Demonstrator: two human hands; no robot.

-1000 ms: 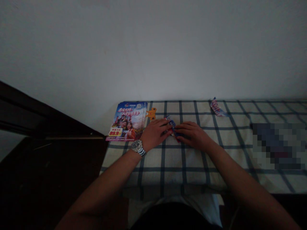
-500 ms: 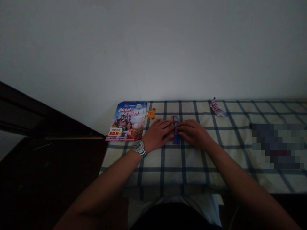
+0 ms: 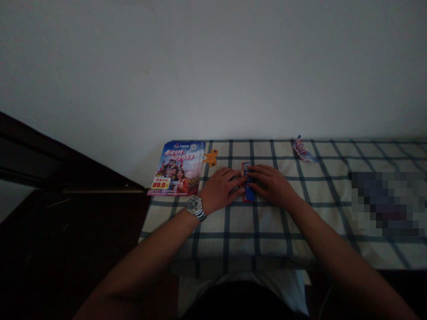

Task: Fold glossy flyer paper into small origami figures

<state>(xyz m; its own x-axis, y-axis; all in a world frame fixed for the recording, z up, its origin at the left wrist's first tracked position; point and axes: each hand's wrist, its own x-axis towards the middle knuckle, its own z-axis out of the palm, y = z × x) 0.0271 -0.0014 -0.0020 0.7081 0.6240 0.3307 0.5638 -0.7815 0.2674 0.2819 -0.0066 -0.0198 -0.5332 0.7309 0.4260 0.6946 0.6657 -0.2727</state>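
Observation:
A narrow blue strip of folded flyer (image 3: 248, 195) with red edges lies upright on the checked cloth, a printed code near its far end. My left hand (image 3: 224, 189), below a metal wristwatch (image 3: 194, 205), presses its fingertips on the strip's left edge. From the other side my right hand (image 3: 269, 184) has its bent fingers on the right edge, covering part of the strip. Left of my hands is a stack of colourful printed flyers (image 3: 176, 171). A small orange bear-shaped piece (image 3: 211, 158) sits beside the stack.
The blue-and-white checked cloth (image 3: 213, 242) covers the table, which meets a pale wall (image 3: 213, 71) at the back. A crumpled piece of printed paper (image 3: 303, 151) lies toward the back right. Farther right is a blurred-out dark object (image 3: 383, 202). Dark floor shows at left.
The folded strip has shifted slightly right, and my left hand has moved right with it. My right hand's fingers now reach farther over the strip.

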